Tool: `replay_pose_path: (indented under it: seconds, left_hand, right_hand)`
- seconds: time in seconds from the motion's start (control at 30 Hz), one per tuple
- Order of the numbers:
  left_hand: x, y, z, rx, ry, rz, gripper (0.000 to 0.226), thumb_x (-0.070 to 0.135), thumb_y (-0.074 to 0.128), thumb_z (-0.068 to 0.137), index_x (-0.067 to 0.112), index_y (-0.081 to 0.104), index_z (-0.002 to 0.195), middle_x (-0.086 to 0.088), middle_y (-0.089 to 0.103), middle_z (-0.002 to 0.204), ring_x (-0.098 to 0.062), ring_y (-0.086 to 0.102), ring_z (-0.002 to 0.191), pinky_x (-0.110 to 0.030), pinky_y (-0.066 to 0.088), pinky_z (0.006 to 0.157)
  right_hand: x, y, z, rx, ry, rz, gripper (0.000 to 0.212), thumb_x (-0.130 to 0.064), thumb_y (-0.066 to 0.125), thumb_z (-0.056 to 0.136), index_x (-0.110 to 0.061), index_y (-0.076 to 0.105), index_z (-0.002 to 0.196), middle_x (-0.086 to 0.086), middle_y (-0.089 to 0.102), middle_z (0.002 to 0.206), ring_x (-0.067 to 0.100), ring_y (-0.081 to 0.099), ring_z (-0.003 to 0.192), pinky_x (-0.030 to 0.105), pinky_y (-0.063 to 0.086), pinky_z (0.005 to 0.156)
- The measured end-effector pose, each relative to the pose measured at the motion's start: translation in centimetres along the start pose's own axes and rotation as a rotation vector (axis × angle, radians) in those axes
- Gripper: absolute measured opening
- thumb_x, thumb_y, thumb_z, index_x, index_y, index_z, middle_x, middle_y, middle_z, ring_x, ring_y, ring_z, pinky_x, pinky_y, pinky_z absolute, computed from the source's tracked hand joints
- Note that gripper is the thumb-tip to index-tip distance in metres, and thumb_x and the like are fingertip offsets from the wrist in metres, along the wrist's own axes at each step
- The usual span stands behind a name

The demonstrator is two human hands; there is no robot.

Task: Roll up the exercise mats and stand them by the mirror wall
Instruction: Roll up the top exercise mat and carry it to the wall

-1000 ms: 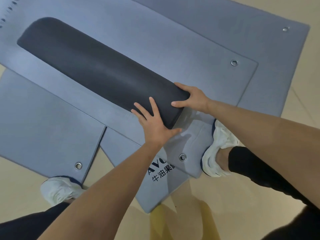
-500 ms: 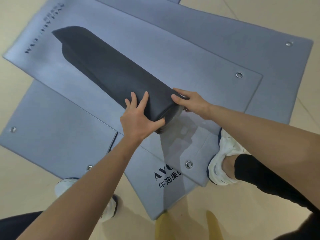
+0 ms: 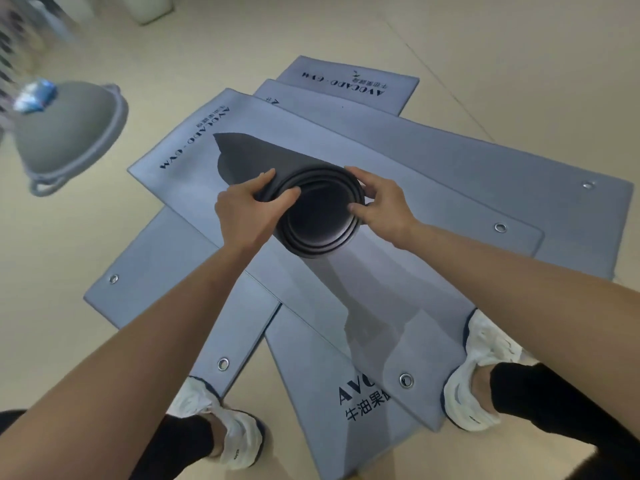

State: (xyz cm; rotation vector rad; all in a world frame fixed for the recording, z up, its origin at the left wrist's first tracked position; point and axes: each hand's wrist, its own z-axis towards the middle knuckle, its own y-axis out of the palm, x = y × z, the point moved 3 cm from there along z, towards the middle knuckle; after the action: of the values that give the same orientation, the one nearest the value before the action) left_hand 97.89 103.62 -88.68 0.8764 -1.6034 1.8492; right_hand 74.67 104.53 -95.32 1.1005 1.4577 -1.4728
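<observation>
Pale beige floor all around, and spread across it is a loose pile of flat grey-blue exercise mats, fanned out at different angles, dark lettering printed at their ends, small metal eyelets at the corners. On the topmost one sits the dark charcoal rolled-up mat: its far end is down on the flat mat, its near end is tipped up toward the camera, and we look straight into the spiral of its layers. The left hand grips the roll's left rim, fingers wrapped over the outside, thumb hooked across the edge. The right hand clamps the opposite rim, fingers curled over the top, thumb pressed on the end face. Both hands hold firm on the roll, both forearms reaching in from below. Down at the bottom, a white left trainer stands at the edge of a lower mat, and a white right trainer is planted at the corner of the top one, black trouser legs above them. Off at the upper left lies a grey dome-shaped object with a blurred blue-and-white item just beside it.
</observation>
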Motion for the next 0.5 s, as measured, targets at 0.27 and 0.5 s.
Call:
replay_pose_path:
  seconds: [0.27, 0.5]
  left_hand:
    - [0.8, -8.8, -4.1, 0.083, 0.077, -0.031, 0.027, 0.046, 0.068, 0.091, 0.04, 0.076, 0.116, 0.001, 0.075, 0.076, -0.015, 0.064, 0.068, -0.031, 0.056, 0.071]
    - [3.4, -14.4, -9.7, 0.133, 0.114, -0.039, 0.044, 0.041, 0.061, 0.097, 0.022, 0.052, 0.059, 0.006, 0.036, 0.048, -0.011, 0.031, 0.05, -0.029, 0.029, 0.055]
  right_hand:
    - [-11.1, 1.4, -2.8, -0.006, -0.109, -0.031, 0.063, 0.004, 0.066, 0.078, -0.026, 0.069, 0.133, -0.008, 0.074, 0.12, 0.01, 0.069, 0.113, 0.045, 0.063, 0.086]
    - [-18.8, 0.0, -8.5, 0.099, -0.233, -0.119, 0.049, -0.011, 0.068, 0.079, -0.031, 0.074, 0.123, -0.019, 0.076, 0.099, -0.005, 0.07, 0.098, 0.024, 0.058, 0.087]
